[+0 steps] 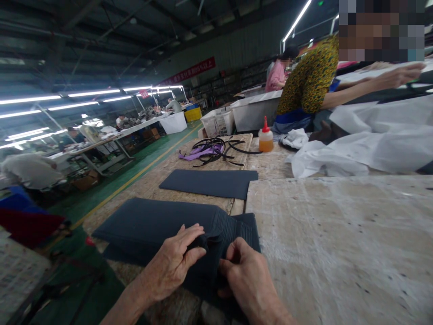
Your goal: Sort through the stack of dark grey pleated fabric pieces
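A stack of dark blue-grey fabric panels lies on the near part of the wooden table, its right end fanned into many thin layers. My left hand is closed on a small rolled or folded dark piece at the stack's near edge, fingers above and thumb below. Just to its right, my right hand pinches the near edge of the dark fabric between thumb and bent forefinger. Beyond the stack lies a flat dark panel. What sits beneath my right fingers is partly hidden.
Black and purple strips lie at the table's far end, beside a red-capped bottle of amber liquid. White cloth covers the right back. A person in a patterned yellow top works there. White bins stand behind.
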{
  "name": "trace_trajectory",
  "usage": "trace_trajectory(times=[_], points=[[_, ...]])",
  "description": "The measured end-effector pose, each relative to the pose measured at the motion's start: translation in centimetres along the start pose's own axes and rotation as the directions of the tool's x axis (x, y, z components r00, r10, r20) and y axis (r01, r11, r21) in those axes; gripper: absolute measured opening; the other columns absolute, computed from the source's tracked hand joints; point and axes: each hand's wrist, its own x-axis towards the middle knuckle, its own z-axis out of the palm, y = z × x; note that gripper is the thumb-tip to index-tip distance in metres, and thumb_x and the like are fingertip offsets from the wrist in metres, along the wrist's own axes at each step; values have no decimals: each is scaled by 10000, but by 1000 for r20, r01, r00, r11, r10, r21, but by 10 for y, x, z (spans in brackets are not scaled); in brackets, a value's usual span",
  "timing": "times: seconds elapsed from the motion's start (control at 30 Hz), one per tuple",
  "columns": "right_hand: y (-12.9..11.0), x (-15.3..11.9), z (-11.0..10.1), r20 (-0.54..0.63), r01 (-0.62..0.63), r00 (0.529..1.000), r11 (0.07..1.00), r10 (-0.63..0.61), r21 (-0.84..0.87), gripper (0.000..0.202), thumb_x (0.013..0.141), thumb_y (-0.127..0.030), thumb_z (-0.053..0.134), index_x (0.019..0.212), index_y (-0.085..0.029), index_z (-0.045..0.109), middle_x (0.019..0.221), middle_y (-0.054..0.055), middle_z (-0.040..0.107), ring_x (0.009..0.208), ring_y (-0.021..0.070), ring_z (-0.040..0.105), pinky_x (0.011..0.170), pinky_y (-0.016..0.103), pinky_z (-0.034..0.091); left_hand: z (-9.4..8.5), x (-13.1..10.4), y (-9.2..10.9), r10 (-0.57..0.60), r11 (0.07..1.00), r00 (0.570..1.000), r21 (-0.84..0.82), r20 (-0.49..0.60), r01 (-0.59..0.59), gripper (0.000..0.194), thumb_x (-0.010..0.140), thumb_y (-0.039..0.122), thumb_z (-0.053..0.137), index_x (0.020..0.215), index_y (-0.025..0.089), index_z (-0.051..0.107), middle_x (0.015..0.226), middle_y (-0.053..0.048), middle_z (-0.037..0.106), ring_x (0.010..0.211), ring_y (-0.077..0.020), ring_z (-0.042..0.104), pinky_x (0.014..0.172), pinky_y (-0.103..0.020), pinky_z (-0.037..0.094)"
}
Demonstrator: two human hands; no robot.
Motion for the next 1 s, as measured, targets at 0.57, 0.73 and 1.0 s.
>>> trace_trajectory(times=[0.57, 0.73, 1.0], points=[[17, 10, 0, 79, 47, 995, 997, -52, 66, 226, 722, 26, 474, 590, -157, 472, 440, -55, 492, 419, 152, 568, 322, 141, 371, -1, 1, 1, -23, 1000, 999, 17, 46, 23, 398, 908, 377, 376, 1245, 177, 442, 1281, -47, 495, 1228, -165, 404, 1086, -421, 257], [14, 7, -2, 116, 45, 992, 996, -55, 83, 214, 739, 5, 466, 609, -146, 544, 492, -57, 458, 422, 117, 547, 343, 135, 413, -1, 1, 1, -41, 999, 998, 23, 56, 39, 396, 908, 374, 374, 1249, 185, 439, 1289, -45, 487, 1233, -158, 396, 1091, -410, 253], [12, 7, -4, 184, 26, 982, 992, -50, 125, 227, 782, -44, 422, 710, -144, 613, 558, -27, 477, 478, 123, 544, 428, 205, 519, 0, -1, 0, -40, 999, 997, 11, 59, 39, 396, 904, 381, 389, 1246, 190, 440, 1285, -38, 492, 1234, -147, 393, 1099, -395, 241]])
